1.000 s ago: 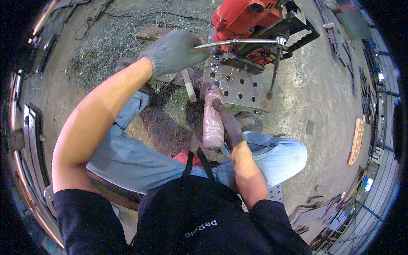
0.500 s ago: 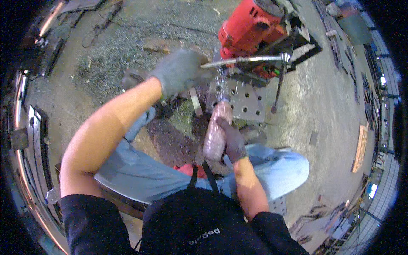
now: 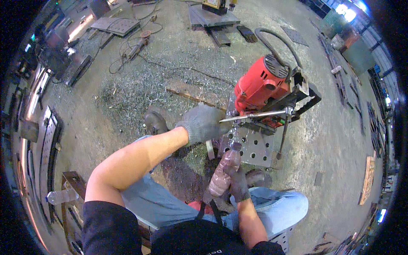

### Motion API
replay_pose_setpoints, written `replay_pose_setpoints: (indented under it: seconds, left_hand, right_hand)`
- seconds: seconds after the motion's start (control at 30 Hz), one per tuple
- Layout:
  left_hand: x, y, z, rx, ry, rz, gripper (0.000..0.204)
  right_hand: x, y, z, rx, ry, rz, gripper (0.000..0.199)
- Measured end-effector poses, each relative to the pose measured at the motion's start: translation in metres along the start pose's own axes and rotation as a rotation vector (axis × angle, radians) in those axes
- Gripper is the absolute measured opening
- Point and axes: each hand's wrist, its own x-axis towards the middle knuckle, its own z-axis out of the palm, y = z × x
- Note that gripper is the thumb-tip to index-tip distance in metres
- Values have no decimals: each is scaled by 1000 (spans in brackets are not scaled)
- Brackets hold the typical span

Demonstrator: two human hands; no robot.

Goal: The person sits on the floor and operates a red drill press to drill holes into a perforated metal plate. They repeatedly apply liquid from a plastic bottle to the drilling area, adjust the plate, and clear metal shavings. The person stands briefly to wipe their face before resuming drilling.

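A red drill on a stand rests on a steel plate with rows of round holes. My left hand, in a grey glove, is closed around the end of the drill's long metal feed handle. Another arm of the handle slants down over the plate's right side. In my gloved right hand is a clear plastic bottle with pinkish-brown contents. Tilted, its dark-capped neck points up at the drilling spot below the motor. The bit's tip is too small to make out.
Metal shavings cover the floor at left, with a cable running through them. An angle grinder lies beyond. Another clear bottle lies at my left. Steel plates are stacked at the back; a wooden piece lies far right.
The view has tilted up, so drill, plate and hands appear lower and more of the far floor shows. My hands keep their holds on the feed handle and the bottle.
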Motion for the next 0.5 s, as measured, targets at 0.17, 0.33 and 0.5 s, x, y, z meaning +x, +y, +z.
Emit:
replay_pose_setpoints:
  seconds: [0.17,0.33,0.5]
  left_hand:
    - [-1,-10,4,78,-16,15,48]
    - [0,-3,5,50,1,3,48]
    - [0,-3,5,104,11,10,46]
  right_hand:
    - [-8,-35,26,39,-100,106,44]
    - [-1,-29,14,102,-64,217,52]
    - [7,-18,4,156,-9,445,55]
